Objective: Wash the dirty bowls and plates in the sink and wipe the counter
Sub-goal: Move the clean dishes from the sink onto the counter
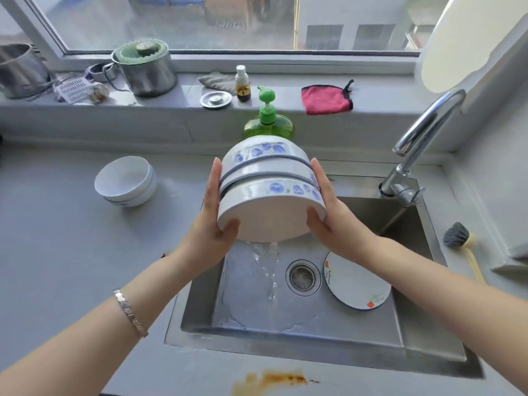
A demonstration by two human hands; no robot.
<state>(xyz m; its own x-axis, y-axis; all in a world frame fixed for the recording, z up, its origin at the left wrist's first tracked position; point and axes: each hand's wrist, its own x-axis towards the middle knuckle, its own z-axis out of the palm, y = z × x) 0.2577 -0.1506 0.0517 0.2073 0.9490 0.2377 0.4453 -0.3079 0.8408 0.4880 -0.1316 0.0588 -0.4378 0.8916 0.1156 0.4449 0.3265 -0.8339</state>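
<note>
- A stack of three white ceramic bowls with blue flower pattern (268, 195) is held in the air over the far left part of the steel sink (285, 350). It is tilted with the open side toward the person.
- The left hand (213, 224) grips the left side of the stack and the right hand (331, 221) grips the right side. The hands are apart, the fingers lie along the bowl walls, and each thumb hooks over the nearest rim.
- A stream of clear water (268, 267) falls from the lowest rim to the sink bottom, just left of the round metal drain (303, 277).
- A white flat plate with orange and green drawing (357, 284) lies in the sink, right of the drain.
- The curved chrome faucet (423, 132) stands at the far right corner of the sink.
- A green pump bottle of soap (268, 121) stands just behind the stack.
- Two plain white bowls (125, 181) sit stacked on the grey surface (71, 238), well left of the sink.
- An orange-brown stain (274, 378) is on the near surface, in front of the sink.
- A pink cloth (325, 100) lies on the far window sill.
</note>
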